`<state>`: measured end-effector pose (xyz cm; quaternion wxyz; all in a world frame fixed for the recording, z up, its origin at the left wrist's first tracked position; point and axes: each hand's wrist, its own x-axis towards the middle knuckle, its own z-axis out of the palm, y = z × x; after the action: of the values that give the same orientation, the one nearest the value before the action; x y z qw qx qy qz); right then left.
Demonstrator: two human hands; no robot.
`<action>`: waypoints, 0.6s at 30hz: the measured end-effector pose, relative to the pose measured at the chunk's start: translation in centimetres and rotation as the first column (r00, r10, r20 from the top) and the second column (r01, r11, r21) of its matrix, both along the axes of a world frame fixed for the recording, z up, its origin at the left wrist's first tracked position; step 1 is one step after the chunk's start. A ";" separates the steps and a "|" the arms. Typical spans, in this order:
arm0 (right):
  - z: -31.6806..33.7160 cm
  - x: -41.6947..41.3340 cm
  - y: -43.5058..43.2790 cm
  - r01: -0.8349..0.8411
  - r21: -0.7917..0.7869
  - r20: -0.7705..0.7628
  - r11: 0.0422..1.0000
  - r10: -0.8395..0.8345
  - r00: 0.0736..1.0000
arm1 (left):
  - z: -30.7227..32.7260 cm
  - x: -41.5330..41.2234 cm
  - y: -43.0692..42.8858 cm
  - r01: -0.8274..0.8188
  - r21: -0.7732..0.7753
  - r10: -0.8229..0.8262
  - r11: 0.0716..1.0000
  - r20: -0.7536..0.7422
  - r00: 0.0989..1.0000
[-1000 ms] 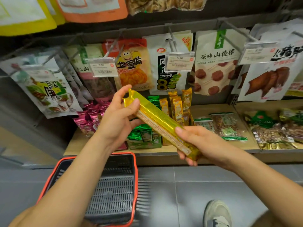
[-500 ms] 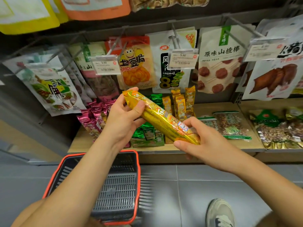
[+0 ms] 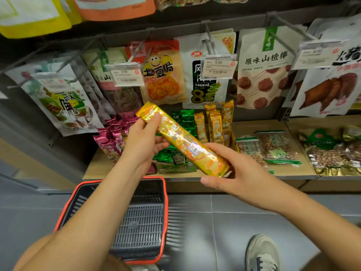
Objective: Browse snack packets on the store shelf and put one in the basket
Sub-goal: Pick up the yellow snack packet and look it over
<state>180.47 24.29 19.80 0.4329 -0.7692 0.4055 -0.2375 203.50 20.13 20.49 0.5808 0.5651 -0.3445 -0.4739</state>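
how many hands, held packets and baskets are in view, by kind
hands: 2, the left hand and the right hand
yellow packet, held by both hands: 1
basket: 1
total: 4

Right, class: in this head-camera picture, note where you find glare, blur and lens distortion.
Head view throughout: glare streaks the foil of the yellow packet, which the left hand and right hand hold; the basket smears sideways in motion blur; the wide lens tilts the hanging bags outward near the frame's edges.
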 end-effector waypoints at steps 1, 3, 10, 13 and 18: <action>0.2 -0.3 -0.2 -0.013 0.051 0.087 0.999 0.008 0.996 | -0.1 0.1 -0.1 -0.023 0.023 0.024 0.999 -0.031 0.999; 0.6 -0.7 -0.4 0.019 0.057 0.179 0.998 -0.029 0.983 | -0.4 0.1 -0.2 -0.041 0.069 0.047 0.997 -0.079 0.996; 0.3 -1.0 0.0 0.295 -0.277 0.012 0.914 -0.304 0.953 | -0.8 0.1 -0.5 -0.065 0.090 0.076 0.994 -0.136 0.988; 0.5 -1.1 -0.1 0.272 -0.385 -0.134 0.882 -0.345 0.929 | -0.9 0.1 -0.3 -0.067 0.094 0.079 0.993 -0.137 0.987; 0.8 -1.1 -0.3 0.245 -0.377 -0.312 0.893 -0.371 0.874 | -1.0 -0.1 -0.3 -0.054 0.097 0.066 0.994 -0.130 0.989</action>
<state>179.38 23.98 20.60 0.1700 -0.7853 0.5548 -0.2160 203.41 19.87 19.52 0.5897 0.5688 -0.2655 -0.5082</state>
